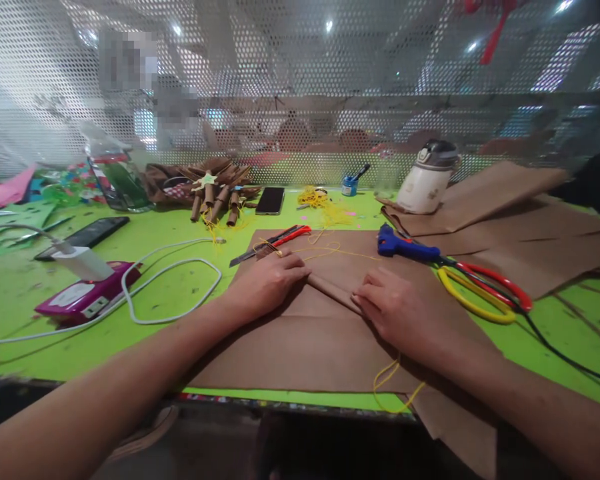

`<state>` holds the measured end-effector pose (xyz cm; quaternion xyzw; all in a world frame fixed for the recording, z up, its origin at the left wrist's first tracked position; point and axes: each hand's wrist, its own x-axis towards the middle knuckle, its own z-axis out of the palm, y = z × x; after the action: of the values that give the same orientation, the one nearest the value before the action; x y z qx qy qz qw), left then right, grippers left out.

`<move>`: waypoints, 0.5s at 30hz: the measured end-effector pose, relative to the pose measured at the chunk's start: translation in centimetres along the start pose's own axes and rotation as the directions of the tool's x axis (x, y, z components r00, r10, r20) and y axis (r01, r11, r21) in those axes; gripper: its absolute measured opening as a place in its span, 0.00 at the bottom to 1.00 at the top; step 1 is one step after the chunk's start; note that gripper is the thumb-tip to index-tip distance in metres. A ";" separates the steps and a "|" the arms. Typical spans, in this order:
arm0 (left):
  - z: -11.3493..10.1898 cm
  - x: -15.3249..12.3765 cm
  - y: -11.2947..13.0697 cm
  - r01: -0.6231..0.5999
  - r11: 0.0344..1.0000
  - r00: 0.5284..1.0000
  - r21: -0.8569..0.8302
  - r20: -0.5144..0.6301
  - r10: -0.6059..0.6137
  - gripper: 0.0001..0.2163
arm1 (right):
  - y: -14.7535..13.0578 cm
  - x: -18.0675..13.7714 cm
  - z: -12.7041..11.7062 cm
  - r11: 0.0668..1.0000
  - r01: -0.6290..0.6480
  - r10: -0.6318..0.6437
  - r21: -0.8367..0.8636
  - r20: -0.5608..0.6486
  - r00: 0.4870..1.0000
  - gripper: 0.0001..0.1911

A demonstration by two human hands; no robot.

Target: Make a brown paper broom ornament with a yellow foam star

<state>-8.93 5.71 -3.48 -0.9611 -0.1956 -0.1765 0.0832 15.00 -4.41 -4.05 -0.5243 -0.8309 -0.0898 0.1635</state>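
A thin rolled tube of brown paper (333, 293) runs slantwise between my two hands. My left hand (267, 283) grips its far left end with the fingers closed. On the near right end, the fingers of my right hand (387, 307) are pinched. Beneath both lies a large sheet of brown kraft paper (280, 353) with a crease across it. Beyond my left hand rests a utility knife (250, 253) beside a red-handled tool (296, 232). Yellow string (330, 248) trails over the sheet, and another loop (387, 387) hangs near my right wrist.
Right of the sheet lie a blue glue gun (410, 247) and scissors (480, 303) with red and yellow handles. At left are a purple power strip (87, 293), a white cable (175, 263) and a dark phone (93, 233). Behind stand a flask (425, 183) and bundled paper rolls (217, 200).
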 end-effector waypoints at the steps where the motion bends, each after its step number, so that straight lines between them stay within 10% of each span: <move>1: 0.0 0.0 0.0 0.000 1.000 1.000 0.003 0.000 0.000 0.13 | -0.1 0.0 -0.2 1.000 -0.006 0.006 0.019 -0.018 1.000 0.14; 15: 0.8 0.2 -0.3 0.052 0.992 0.997 -0.116 -0.049 -0.058 0.12 | -1.4 0.2 1.1 0.991 0.125 -0.123 0.057 -0.047 0.991 0.12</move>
<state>-8.62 6.20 -4.12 -0.9536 -0.2091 -0.2149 0.0281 13.41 -4.47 -4.96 -0.4645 -0.8604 -0.0864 0.1909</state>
